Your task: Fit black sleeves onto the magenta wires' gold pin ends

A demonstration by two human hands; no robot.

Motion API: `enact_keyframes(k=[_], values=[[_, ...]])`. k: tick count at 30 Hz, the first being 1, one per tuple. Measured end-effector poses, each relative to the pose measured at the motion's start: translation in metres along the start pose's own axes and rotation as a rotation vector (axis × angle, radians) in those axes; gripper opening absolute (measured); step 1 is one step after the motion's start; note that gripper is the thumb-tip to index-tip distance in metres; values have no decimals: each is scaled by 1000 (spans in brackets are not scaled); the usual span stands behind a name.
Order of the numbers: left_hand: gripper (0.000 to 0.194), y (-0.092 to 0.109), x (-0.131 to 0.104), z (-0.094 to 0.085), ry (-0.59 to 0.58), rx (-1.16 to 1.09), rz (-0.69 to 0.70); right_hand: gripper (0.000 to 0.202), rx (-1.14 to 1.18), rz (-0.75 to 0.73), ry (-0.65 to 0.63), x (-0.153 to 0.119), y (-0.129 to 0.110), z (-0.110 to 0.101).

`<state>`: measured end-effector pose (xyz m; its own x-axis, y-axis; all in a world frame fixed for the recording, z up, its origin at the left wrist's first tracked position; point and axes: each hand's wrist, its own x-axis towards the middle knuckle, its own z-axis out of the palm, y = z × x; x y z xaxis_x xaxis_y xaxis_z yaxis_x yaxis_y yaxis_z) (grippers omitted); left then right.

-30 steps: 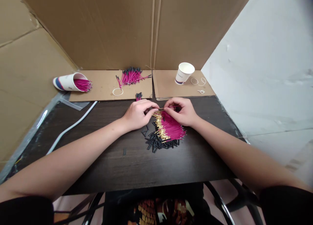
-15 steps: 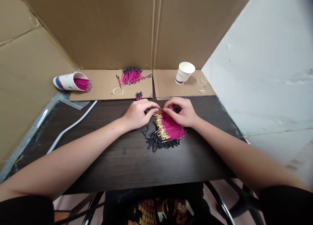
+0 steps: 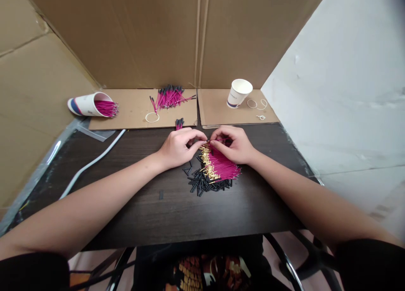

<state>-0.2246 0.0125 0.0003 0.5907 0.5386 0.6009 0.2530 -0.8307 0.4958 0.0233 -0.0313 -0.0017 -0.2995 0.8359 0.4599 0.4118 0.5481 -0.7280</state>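
Note:
My left hand (image 3: 182, 147) is closed in a pinch at the top edge of the pile; what its fingertips hold is too small to make out. Close against it, my right hand (image 3: 234, 144) pinches a thin pink wire. Below both hands lies a heap of pink wires (image 3: 224, 166) with gold tips pointing left. Loose black sleeves (image 3: 202, 185) are scattered under and beside the heap. Just behind my left hand rests a small bundle of black-capped pink wires (image 3: 179, 123).
On the cardboard strip (image 3: 126, 122) are a tipped paper cup (image 3: 85, 105) of pink wires, a pile of black-capped wires (image 3: 171, 97), an upright paper cup (image 3: 238, 94) and white rubber bands (image 3: 252, 104). A white cable (image 3: 95, 161) crosses the table's left side.
The fingertips of both hands have come slightly closer together, and the gold tip seen between them is now mostly hidden. Everything on the table looks unmoved.

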Motion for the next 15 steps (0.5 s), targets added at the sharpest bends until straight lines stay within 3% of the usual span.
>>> enact_keyframes(k=[15], values=[[6, -4, -1, 1, 35, 19, 84, 12, -18, 0, -20, 0, 0, -1]])
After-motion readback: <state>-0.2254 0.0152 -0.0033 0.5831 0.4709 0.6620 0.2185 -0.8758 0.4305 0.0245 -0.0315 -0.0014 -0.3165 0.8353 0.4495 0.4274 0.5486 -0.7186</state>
